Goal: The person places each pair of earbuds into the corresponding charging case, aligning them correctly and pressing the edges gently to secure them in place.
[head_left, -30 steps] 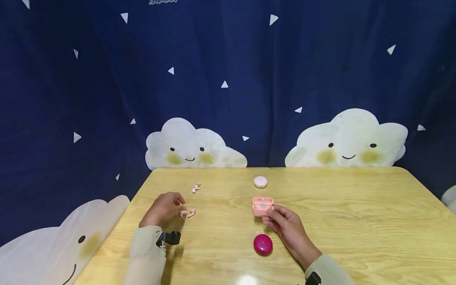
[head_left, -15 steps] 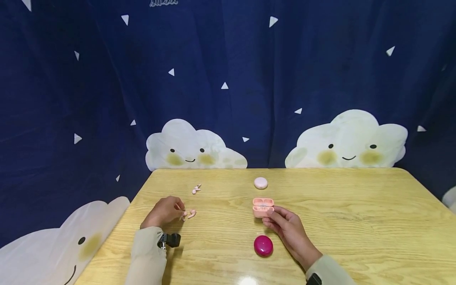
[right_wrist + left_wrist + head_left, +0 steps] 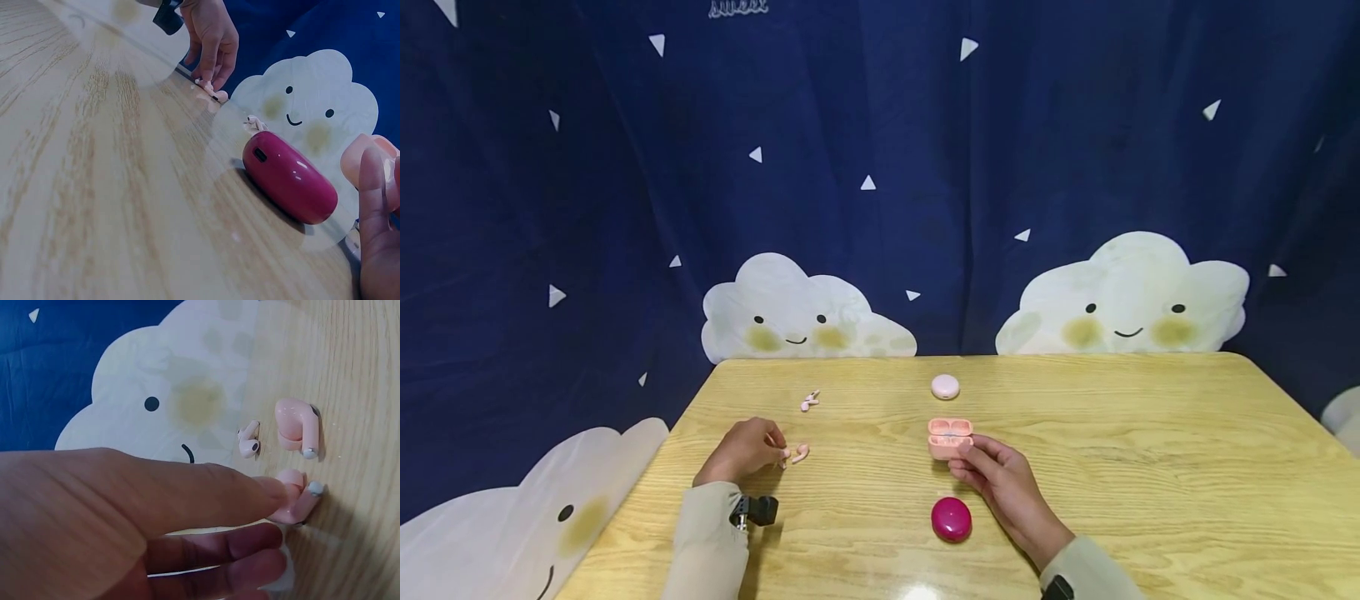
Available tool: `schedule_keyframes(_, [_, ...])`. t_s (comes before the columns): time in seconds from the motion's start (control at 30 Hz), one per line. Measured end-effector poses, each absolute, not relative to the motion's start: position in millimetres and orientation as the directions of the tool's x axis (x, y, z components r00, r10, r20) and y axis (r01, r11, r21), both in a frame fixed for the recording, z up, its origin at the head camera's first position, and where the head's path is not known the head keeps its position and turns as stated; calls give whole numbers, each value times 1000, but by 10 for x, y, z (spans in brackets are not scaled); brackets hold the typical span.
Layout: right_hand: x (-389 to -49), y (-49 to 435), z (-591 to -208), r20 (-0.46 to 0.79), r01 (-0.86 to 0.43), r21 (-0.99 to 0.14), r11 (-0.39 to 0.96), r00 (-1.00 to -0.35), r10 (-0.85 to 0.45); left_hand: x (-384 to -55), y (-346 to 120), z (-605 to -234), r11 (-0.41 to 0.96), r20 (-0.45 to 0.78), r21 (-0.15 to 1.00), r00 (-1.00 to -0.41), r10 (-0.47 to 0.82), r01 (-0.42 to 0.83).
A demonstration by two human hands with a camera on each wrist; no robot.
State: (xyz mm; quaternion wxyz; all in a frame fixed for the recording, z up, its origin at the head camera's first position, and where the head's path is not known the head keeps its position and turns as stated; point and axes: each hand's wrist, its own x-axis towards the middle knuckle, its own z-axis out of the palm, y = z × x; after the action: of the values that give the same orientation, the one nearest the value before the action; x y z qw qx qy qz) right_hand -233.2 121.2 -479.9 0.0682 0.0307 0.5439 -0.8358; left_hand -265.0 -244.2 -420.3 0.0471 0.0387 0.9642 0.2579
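Observation:
My left hand is at the table's left side, its thumb and fingers pinching one pink earbud. Where the index finger touches it is hidden behind the thumb in the left wrist view. A matching pink earbud lies just beside it on the wood. My right hand holds a salmon-pink earbud case by its right side, thumb in front. The case lid is raised, and the slots inside face me.
Below the held case lies a glossy crimson rounded case. A pale pink round case sits farther back. A smaller pair of pale earbuds lies behind my left hand. The wooden table meets a dark blue curtain.
My left hand's fingers have come down and closed on the nearer earbud. The right hand and the case stay about where they were; the head view has shifted slightly.

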Motion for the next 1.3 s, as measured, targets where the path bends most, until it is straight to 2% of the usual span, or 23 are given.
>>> schedule_keyframes(1.3, [-2340,1220,-4792,-149,176,-904,-390,-984,-98,-2661,-2418,-4230,883,-38,464,-994,103,74])
